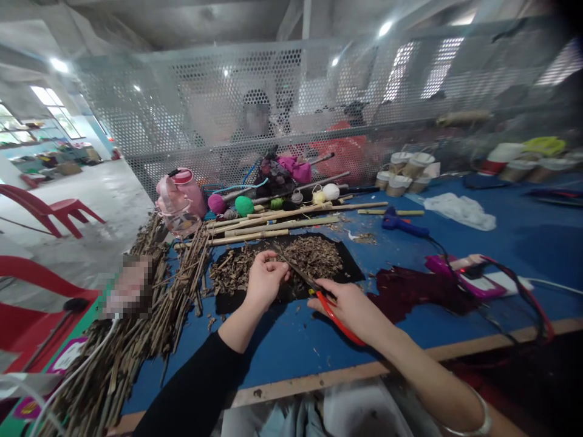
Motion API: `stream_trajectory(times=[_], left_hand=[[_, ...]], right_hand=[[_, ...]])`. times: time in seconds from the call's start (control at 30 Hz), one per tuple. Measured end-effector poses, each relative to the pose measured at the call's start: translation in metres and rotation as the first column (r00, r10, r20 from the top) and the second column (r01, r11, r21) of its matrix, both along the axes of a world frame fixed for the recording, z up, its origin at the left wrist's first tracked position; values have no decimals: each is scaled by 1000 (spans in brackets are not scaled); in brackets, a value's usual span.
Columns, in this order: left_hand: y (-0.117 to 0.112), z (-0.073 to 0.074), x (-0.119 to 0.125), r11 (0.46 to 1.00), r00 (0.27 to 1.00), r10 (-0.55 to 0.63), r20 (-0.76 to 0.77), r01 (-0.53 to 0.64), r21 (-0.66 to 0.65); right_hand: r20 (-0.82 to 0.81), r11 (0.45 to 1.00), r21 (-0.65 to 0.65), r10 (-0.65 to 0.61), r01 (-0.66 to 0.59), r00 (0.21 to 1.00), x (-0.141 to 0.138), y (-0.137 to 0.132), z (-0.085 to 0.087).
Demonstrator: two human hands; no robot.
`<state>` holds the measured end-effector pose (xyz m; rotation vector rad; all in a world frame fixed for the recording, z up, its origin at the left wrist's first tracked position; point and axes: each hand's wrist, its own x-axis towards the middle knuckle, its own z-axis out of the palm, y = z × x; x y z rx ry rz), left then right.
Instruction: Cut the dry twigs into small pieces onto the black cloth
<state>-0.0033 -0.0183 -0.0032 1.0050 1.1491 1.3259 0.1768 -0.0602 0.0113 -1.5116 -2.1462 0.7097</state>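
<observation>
My right hand [353, 306] grips a pair of scissors [336, 320] with red handles, its blades pointing up and left across a black cloth [351, 264]. Close to the blade tips, the fingers of my left hand [264, 282] are pinched together; whatever they hold is too small to make out. Short, brown cut pieces of dry stem [316, 256] are heaped on the cloth, beneath and around both hands. Left of the cloth lie long dry stems [182, 282] in a loose pile that runs down to the table's near left corner.
Bamboo sticks [282, 224] and yarn balls, one green [245, 206], lie behind the cloth. A pink jug [180, 209] stands back left. Rightward are a blue glue gun [403, 223], dark red cloth [414, 292] and corded purple-white device [487, 285]. A perforated screen [191, 127] borders the back.
</observation>
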Motion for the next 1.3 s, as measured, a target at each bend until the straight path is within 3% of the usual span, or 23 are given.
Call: stream_trajectory(times=[0.07, 0.13, 0.27, 0.33, 0.43, 0.6, 0.7, 0.8, 0.87, 0.97, 1.03, 1.07, 1.1, 1.17, 1.3], left_hand=[[4, -2, -6, 999, 981, 19, -193, -24, -22], [7, -1, -13, 999, 897, 37, -441, -43, -3], [3, 6, -21, 972, 573, 226, -788, -75, 224], [-4, 10, -18, 966, 438, 249, -864, -55, 251], [-17, 10, -3, 978, 326, 180, -928, 40, 203], [-26, 2, 28, 940, 220, 91, -971, 304, 157], [-23, -1, 37, 939, 191, 33, -981, 329, 96], [-19, -2, 34, 944, 229, -19, -973, 325, 59], [-16, -2, 28, 945, 340, 7, -940, 306, 117], [-6, -1, 17, 976, 641, 34, -767, 144, 164], [0, 1, 12, 1000, 865, 4, -502, 8, 22], [3, 2, 10, 997, 941, 2, -338, -28, -70], [5, 3, 9, 988, 984, 13, -179, -40, -148], [7, 6, 9, 973, 998, 45, 53, -32, -229], [1, 10, 12, 964, 975, 33, 219, 27, -266]], right_hand=[[-31, 999, -36, -15, 14, 999, 5, 1, 3], [-27, 998, -56, -27, 25, 999, 11, 1, 7], [22, 998, -43, -53, 53, 998, 24, 2, 15], [20, 996, -31, -81, 81, 997, 29, 4, 14], [-21, 995, -18, -101, 101, 995, 36, 6, 11], [-84, 994, 6, -112, 113, 990, 42, 7, 5], [-97, 990, 7, -136, 138, 986, 44, 7, 0], [-107, 991, -1, -133, 134, 985, 45, 7, -6], [-114, 991, -13, -131, 130, 985, 45, 7, -7], [-98, 990, -34, -140, 138, 985, 44, 7, -5], [-49, 990, -47, -135, 133, 990, 42, 5, -1], [-15, 990, -51, -131, 130, 991, 40, 5, 0], [21, 991, -52, -125, 126, 992, 38, 4, 2], [72, 993, -37, -110, 112, 991, 33, 2, 5], [82, 1000, 9, -16, 15, 997, 23, -2, 5]])
